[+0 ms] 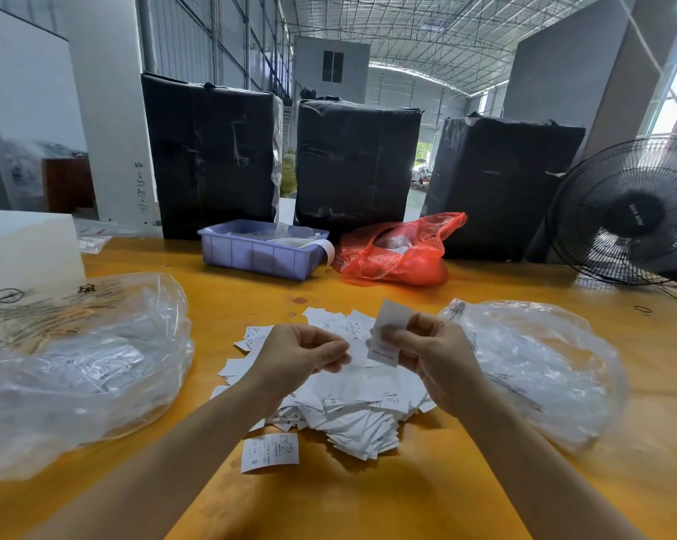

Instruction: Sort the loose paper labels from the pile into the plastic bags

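My right hand (432, 354) pinches a small bundle of paper labels (390, 332) between thumb and fingers, holding it upright above the pile of loose labels (348, 399). My left hand (298, 354) hovers just beside it over the same pile, its fingers curled in toward the thumb; I cannot tell whether anything is caught between them. The pile lies in the middle of the orange bench (368, 496), white slips overlapping at all angles, some with black print facing up. One single label (270, 452) lies apart from the heap, nearer to me, print side up.

A clear plastic bag (75, 368) lies on the bench to the left of the pile, crumpled, with white slips showing faintly inside. A second clear bag (539, 368) lies to the right, also with pale slips inside, its near edge close to my right wrist.

Further back on the bench stands a lilac plastic tray (261, 253) with a strip of white paper hanging over its right rim, and just beside that a red plastic bag (399, 251). Behind them stand three tall bales wrapped in black film (356, 161). A black fan (633, 212) stands at the far right, and a white box (25, 247) sits at the left edge
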Available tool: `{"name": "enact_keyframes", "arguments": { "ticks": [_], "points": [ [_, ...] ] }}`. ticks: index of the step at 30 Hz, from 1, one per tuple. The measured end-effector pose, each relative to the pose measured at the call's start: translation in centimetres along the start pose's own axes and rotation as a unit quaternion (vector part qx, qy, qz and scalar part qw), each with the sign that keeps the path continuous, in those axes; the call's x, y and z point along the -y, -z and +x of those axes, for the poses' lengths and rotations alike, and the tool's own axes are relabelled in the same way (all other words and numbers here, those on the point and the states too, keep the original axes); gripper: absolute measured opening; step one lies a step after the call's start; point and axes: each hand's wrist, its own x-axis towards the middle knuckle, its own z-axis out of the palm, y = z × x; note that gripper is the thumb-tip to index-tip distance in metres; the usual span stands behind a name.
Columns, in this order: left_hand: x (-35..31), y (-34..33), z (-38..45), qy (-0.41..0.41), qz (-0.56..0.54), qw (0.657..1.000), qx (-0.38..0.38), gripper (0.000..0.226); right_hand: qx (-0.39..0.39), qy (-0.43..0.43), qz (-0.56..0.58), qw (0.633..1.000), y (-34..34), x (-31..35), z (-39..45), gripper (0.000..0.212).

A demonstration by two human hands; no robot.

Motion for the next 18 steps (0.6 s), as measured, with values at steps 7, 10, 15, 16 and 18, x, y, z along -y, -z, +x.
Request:
{"name": "enact_keyframes", "arguments": {
  "ticks": [7, 10, 15, 16, 18],
  "points": [
    [-0.14, -0.35, -0.26, 0.015, -0.011, 1.000, 0.016, 0.002, -0.075, 0.028, 0.018, 0.997, 0.12, 0.26, 0.12, 0.011],
    [-0.27, -0.51, -0.41, 0.020, -0.013, 1.000, 0.018, 0.002, -0.031, 0.020, 0.060, 0.998, -0.23, 0.43, -0.11, 0.031],
    [-0.36, -0.62, -0.57, 0.014, 0.014, 1.000, 0.024, 0.002, 0.007, 0.054, 0.021, 0.998, -0.57, 0.40, -0.35, 0.034],
    [-0.36, -0.66, -0.59, 0.013, 0.019, 0.999, 0.026, 0.002, 0.005, 0.065, -0.001, 0.998, -0.61, 0.33, -0.39, 0.032],
    [-0.36, -0.73, -0.66, 0.012, 0.023, 0.999, 0.027, 0.001, 0.001, 0.087, -0.062, 0.994, -0.69, 0.19, -0.47, 0.028]
  ]
}}
